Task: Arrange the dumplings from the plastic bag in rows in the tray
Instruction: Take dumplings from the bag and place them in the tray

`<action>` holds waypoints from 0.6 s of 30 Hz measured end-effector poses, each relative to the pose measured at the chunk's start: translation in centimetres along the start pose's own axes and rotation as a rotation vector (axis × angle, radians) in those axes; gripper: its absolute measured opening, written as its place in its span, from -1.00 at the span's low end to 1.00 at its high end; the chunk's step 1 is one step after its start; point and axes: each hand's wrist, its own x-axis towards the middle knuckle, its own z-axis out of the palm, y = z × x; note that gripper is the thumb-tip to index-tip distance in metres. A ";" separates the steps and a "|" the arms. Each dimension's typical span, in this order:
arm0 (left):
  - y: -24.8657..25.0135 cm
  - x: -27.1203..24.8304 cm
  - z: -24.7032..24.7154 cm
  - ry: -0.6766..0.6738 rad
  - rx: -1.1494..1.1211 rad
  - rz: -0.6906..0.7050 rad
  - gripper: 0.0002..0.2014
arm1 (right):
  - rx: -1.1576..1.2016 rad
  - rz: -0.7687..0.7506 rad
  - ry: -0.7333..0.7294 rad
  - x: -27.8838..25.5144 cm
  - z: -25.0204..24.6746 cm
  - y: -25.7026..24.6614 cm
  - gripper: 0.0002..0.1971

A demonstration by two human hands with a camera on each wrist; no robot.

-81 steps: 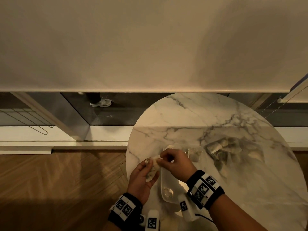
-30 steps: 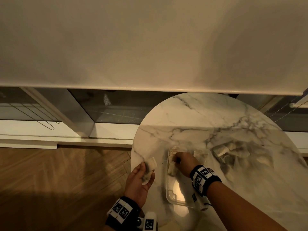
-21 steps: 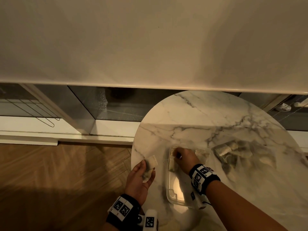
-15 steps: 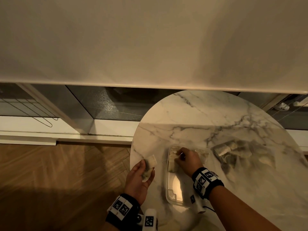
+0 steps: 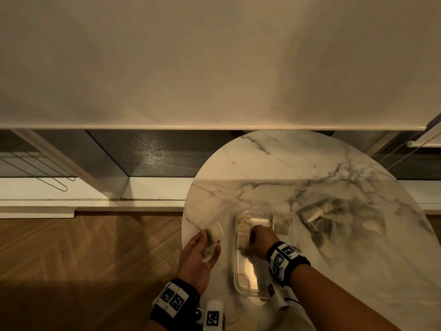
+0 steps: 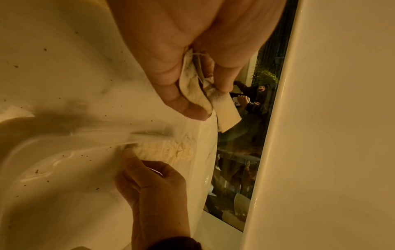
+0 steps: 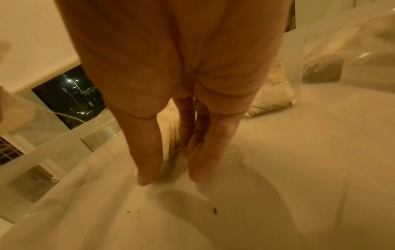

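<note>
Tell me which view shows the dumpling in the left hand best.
Left wrist: the dumpling fills mid-frame, pinched between the left hand's thumb and fingers, its wrapper folds sharp. The head view shows it small and dim. The right wrist view doesn't clearly show it.
</note>
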 end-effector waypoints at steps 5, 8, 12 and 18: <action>0.0 -0.2 -0.2 0.001 -0.002 0.002 -0.48 | -0.044 -0.021 0.027 0.0 0.1 0.0 -0.80; 0.0 -0.4 -0.4 -0.002 -0.008 0.004 -0.49 | -0.016 -0.051 0.066 0.2 0.2 0.0 -0.85; 0.1 -0.7 -0.8 0.006 -0.021 0.005 -0.47 | -0.037 -0.046 0.104 0.4 0.5 0.1 -0.83; 0.1 -1.0 -1.0 0.010 -0.024 0.020 -0.46 | -0.130 -0.038 0.089 0.7 0.6 -0.2 -0.66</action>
